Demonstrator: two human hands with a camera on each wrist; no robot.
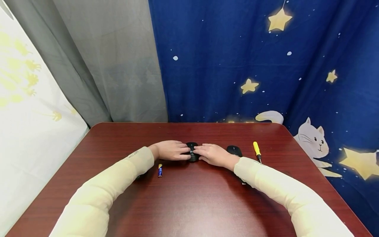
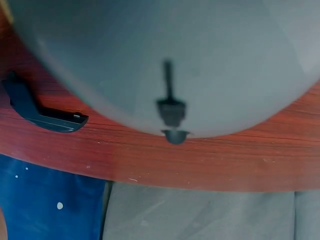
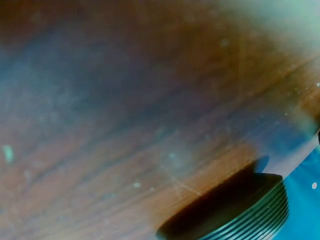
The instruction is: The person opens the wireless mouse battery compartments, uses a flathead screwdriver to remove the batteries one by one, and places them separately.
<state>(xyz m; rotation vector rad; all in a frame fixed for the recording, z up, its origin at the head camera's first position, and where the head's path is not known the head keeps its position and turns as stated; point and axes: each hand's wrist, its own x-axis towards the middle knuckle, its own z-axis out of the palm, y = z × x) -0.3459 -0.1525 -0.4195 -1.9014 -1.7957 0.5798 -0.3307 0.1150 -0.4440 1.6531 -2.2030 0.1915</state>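
Black mouse (image 1: pixel 193 158) at the centre of the head view, on the table (image 1: pixel 192 204), between left hand (image 1: pixel 171 150) and right hand (image 1: pixel 215 154). Both with fingers mostly straight, tips touching the mouse from either side, not wrapped around it. Probably light and rigid, slightly slippery on the smooth top, fairly sturdy apart from thin plastic edges; best held by the two long sides, with no hard pressing on top. Battery (image 1: pixel 160 170) just below the left hand, left of centre. Second mouse (image 1: pixel 234 150) right of centre, just above the right sleeve (image 1: pixel 281 187). Screwdriver (image 1: pixel 256 149) farther right, yellow handle uppermost. Blue curtain (image 1: pixel 213 65) and grey curtain (image 1: pixel 124 65) across the upper frame.
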